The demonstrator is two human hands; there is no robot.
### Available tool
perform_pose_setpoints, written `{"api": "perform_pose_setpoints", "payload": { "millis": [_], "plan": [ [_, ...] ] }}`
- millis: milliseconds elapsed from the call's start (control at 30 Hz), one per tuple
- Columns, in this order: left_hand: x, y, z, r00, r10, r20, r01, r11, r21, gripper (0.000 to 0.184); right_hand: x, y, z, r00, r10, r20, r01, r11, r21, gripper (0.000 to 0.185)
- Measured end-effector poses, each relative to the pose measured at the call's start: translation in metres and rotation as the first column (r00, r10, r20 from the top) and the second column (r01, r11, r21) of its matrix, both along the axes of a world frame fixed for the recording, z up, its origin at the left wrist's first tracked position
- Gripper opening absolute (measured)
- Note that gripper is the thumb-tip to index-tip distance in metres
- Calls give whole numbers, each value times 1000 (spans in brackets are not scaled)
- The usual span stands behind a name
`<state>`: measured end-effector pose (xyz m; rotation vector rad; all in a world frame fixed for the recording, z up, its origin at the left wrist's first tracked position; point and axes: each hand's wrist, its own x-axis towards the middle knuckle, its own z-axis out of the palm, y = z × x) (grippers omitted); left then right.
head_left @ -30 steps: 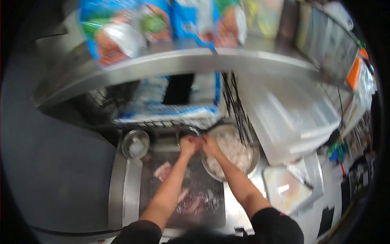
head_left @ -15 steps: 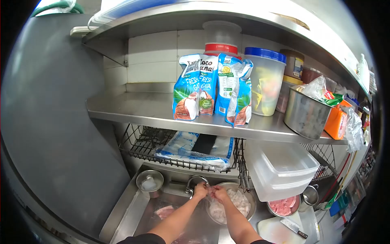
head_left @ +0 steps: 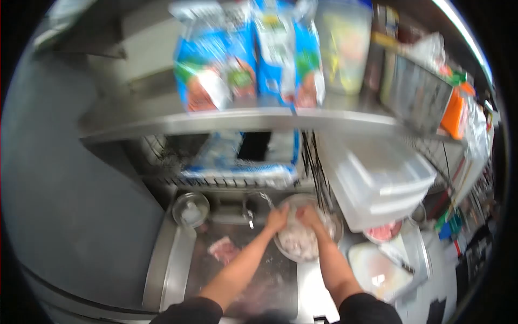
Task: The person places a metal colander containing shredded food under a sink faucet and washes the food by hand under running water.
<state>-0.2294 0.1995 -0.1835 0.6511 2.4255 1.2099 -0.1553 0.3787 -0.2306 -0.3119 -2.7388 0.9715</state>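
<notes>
My left hand is at the left rim of a round metal bowl, its fingers closed and blurred. My right hand is over the same bowl, fingers curled together; whatever either hand grips is too small and smeared to name. Pale whitish pieces fill the bowl below them. A faucet stands just left of my left hand. In the sink, a pink piece of meat lies left of my left forearm.
A small metal bowl sits at the sink's back left corner. To the right are stacked clear containers, a bowl of pink meat, and a cutting board with a knife. A metal shelf crosses above.
Both hands have moved right, from beside the faucet to over the bowl, and are now slightly further apart. The head view has tilted up, then down again.
</notes>
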Motion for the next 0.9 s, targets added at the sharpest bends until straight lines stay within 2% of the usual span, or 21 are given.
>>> {"api": "perform_pose_setpoints", "payload": {
  "millis": [33, 67, 100, 133, 167, 200, 233, 300, 333, 400, 467, 533, 567, 633, 667, 700, 733, 767, 800, 867, 900],
  "plan": [
    [11, 6, -1, 992, -46, -119, 58, 994, 96, 73, -5, 52, -79, 997, -73, -38, 81, 796, 600, 29],
    [23, 11, -8, 986, -1, -165, 17, 995, 98, 65, 24, 47, -54, 980, -165, 107, 103, 893, 438, 38],
    [13, 19, -18, 990, -141, -20, 137, 981, -134, 60, 39, 42, -35, 949, -249, 193, 186, 938, 294, 47],
    [19, 26, -33, 999, -33, 18, 33, 999, 3, 62, 50, 42, -30, 917, -310, 249, 256, 940, 227, 57],
    [6, 39, -99, 964, -45, 264, -12, 977, 211, 66, 55, 42, -29, 897, -336, 288, 292, 938, 188, 67],
    [1, 51, -123, 920, -80, 383, -46, 950, 310, 68, 56, 42, -34, 895, -334, 296, 300, 941, 155, 77],
    [-3, 62, -147, 861, -120, 495, -99, 914, 394, 70, 58, 33, -14, 886, -293, 360, 330, 943, -45, 76],
    [17, 54, -109, 594, -63, 802, -203, 953, 225, 80, 65, 17, 7, 894, -161, 417, 359, 816, -454, 73],
    [16, 58, -110, 579, -61, 813, -195, 958, 211, 80, 65, 13, 11, 901, -111, 419, 364, 718, -593, 71],
    [13, 67, -109, 333, -252, 909, -138, 940, 312, 83, 65, 10, 2, 900, -95, 426, 393, 598, -698, 68],
    [21, 63, -83, 291, -198, 936, -146, 958, 248, 69, 65, 5, -7, 877, -153, 455, 454, 571, -684, 65],
    [30, 63, -85, 513, -255, 820, -71, 939, 336, 52, 69, -5, -2, 838, -208, 504, 523, 568, -635, 62],
    [33, 63, -85, 506, -245, 827, -79, 942, 328, 52, 69, -9, 5, 817, -225, 531, 551, 578, -602, 60],
    [44, 62, -71, 714, -216, 667, -66, 926, 371, 38, 69, -17, 31, 773, -254, 581, 596, 605, -528, 57],
    [44, 63, -63, 707, -213, 674, -68, 929, 364, 38, 69, -18, 46, 845, -258, 469, 486, 738, -468, 53],
    [44, 63, -55, 757, -191, 625, -61, 932, 358, 38, 68, -8, 8, 888, -298, 351, 420, 837, -352, 51],
    [47, 62, -52, 802, -169, 573, -51, 936, 349, 39, 66, -13, 12, 915, -333, 230, 378, 905, -195, 49],
    [50, 65, -48, 829, -60, 556, -145, 937, 318, 40, 73, -9, 22, 900, -341, 272, 408, 880, -244, 46],
    [51, 68, -48, 828, -63, 557, -140, 939, 314, 40, 76, -16, 52, 885, -347, 310, 436, 852, -291, 43],
    [53, 68, -48, 961, 5, 276, -91, 949, 300, 19, 82, -10, 46, 920, -273, 282, 365, 860, -357, 39],
    [52, 70, -49, 962, 2, 273, -87, 950, 300, 19, 83, -11, 40, 928, -354, 119, 372, 850, -372, 38]
  ]
}}
